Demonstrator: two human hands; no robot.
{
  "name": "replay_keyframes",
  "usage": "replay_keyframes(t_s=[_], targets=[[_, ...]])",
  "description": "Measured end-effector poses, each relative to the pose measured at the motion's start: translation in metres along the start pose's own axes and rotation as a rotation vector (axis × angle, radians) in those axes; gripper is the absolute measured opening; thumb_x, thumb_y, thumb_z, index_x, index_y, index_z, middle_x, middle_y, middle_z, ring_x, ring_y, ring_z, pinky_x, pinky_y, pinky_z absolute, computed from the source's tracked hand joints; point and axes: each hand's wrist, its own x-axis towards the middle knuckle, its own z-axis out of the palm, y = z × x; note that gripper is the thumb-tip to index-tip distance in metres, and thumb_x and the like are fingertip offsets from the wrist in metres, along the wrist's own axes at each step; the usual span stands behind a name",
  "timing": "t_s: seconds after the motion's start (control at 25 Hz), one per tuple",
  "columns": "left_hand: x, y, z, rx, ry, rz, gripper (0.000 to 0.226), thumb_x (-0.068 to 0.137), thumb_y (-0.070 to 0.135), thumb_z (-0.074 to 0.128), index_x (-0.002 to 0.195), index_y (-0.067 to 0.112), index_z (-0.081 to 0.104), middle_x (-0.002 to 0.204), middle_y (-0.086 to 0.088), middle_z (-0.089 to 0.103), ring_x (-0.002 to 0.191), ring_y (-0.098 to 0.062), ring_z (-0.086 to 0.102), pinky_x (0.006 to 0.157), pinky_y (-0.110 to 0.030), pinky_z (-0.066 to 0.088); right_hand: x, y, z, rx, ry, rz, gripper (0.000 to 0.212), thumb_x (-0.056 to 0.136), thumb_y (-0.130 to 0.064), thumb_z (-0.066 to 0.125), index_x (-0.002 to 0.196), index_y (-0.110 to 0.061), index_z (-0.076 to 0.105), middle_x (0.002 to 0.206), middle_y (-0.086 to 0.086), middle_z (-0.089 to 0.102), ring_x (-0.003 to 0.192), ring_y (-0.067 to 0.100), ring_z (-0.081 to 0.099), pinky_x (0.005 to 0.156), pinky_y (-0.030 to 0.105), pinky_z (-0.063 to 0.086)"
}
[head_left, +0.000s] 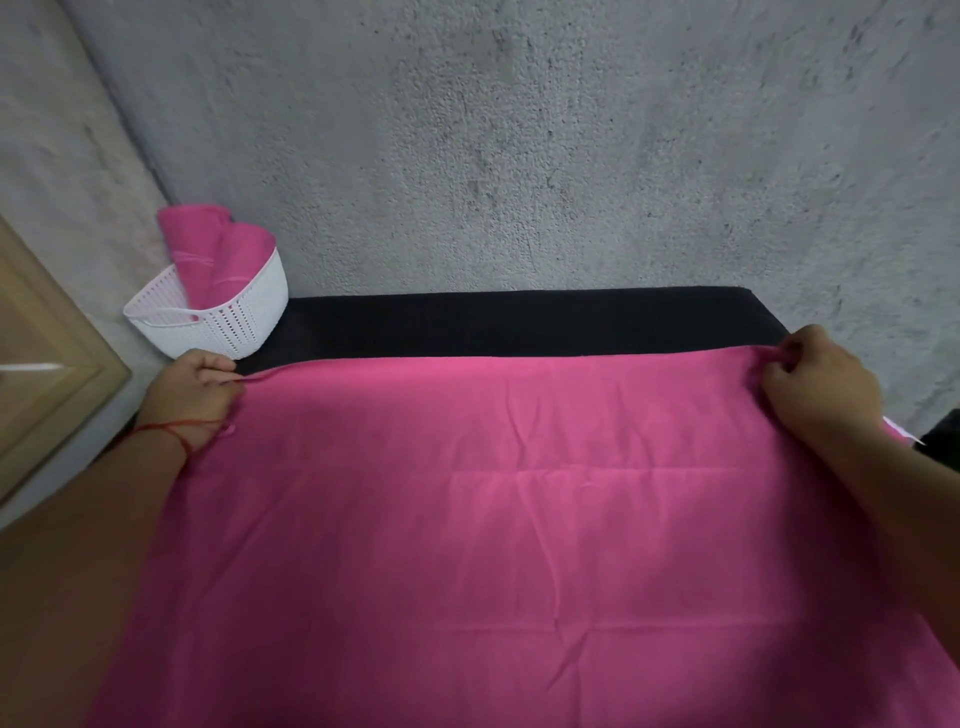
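Note:
A large pink cloth (498, 519) lies spread flat over a black table (519, 322), covering most of it up to the near edge. My left hand (195, 387) pinches the cloth's far left corner. My right hand (821, 384) grips the far right corner, fingers curled round the hem. Both hands sit at the cloth's far edge, which runs straight between them. A red thread circles my left wrist.
A white perforated basket (244, 322) stands at the table's far left corner, holding rolled pink cloths (208, 249). A rough grey wall (519, 156) rises right behind the table. A wooden frame (47, 364) leans at the left.

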Motion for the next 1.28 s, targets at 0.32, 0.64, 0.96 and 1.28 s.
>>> replay_keyframes(t_s=[0.32,0.64,0.96,1.28], targets=[[0.023,-0.023,0.006,0.229,0.072,0.092,0.021,0.093,0.024,0.064,0.113,0.026,0.069,0.109,-0.010,0.071,0.094,-0.037,0.069,0.087,-0.050,0.059,-0.003,0.012,-0.004,0.210,0.154,0.220,0.023,0.097,-0.023,0.056,0.114,-0.011,0.065,0.110,0.024,0.071,0.106,0.046,0.064,0.089,0.050,0.051],[-0.009,0.036,0.044,0.702,0.157,0.488,0.026,0.097,0.028,0.051,0.114,0.022,0.068,0.119,-0.014,0.066,0.106,-0.046,0.058,0.088,-0.056,0.051,0.004,0.017,0.002,0.192,0.108,0.228,0.027,0.100,-0.022,0.053,0.116,-0.006,0.068,0.107,0.028,0.070,0.101,0.049,0.064,0.085,0.048,0.049],[-0.115,0.155,0.226,0.508,-0.304,0.603,0.032,0.102,0.049,0.048,0.129,0.041,0.063,0.136,0.016,0.058,0.126,-0.020,0.049,0.105,-0.046,0.041,0.004,0.024,0.002,0.222,0.119,0.235,0.022,0.101,-0.027,0.053,0.107,-0.009,0.065,0.105,0.023,0.070,0.099,0.046,0.063,0.076,0.041,0.040],[-0.107,0.148,0.233,0.381,-0.215,0.538,0.018,0.100,0.045,0.056,0.113,0.038,0.066,0.124,0.016,0.062,0.120,-0.019,0.052,0.102,-0.043,0.039,0.025,0.022,-0.011,0.018,0.010,0.170,0.028,0.105,-0.034,0.045,0.118,-0.015,0.060,0.111,0.025,0.067,0.101,0.048,0.064,0.084,0.049,0.049]])
